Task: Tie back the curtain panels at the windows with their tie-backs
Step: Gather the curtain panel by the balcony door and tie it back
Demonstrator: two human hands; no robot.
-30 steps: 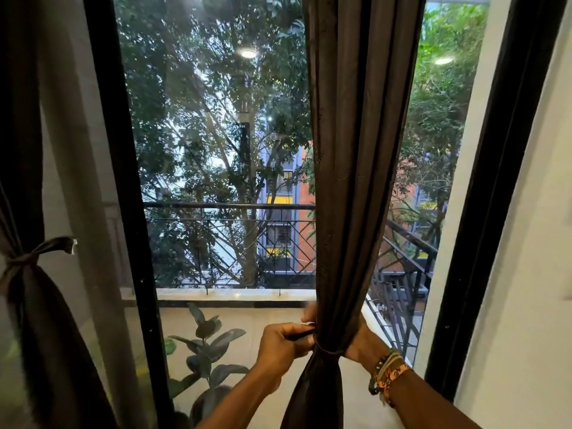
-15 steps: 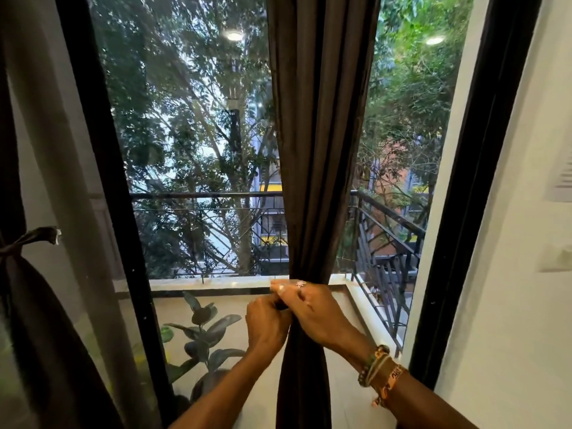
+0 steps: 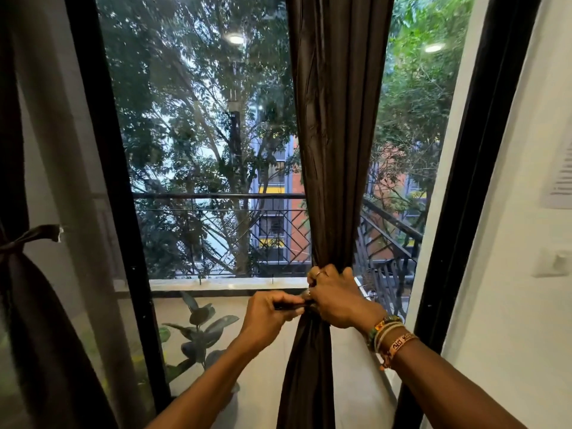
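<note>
A dark brown curtain panel hangs in front of the window, gathered tight at waist height. My right hand wraps around the gathered part, wrist bands showing. My left hand is just left of it and pinches a dark end of the tie-back, which stretches between both hands. The rest of the tie-back is hidden under my right hand. At the far left a second dark panel is held in by a knotted tie-back.
A black window frame post stands at the left and another at the right. A sheer curtain hangs at the left. Outside are a potted plant and a balcony railing. A white wall lies to the right.
My right hand came from behind the panel to its front and gripped the gathered cloth. My left hand pulled the tie-back end out to the left. The view moved closer.
</note>
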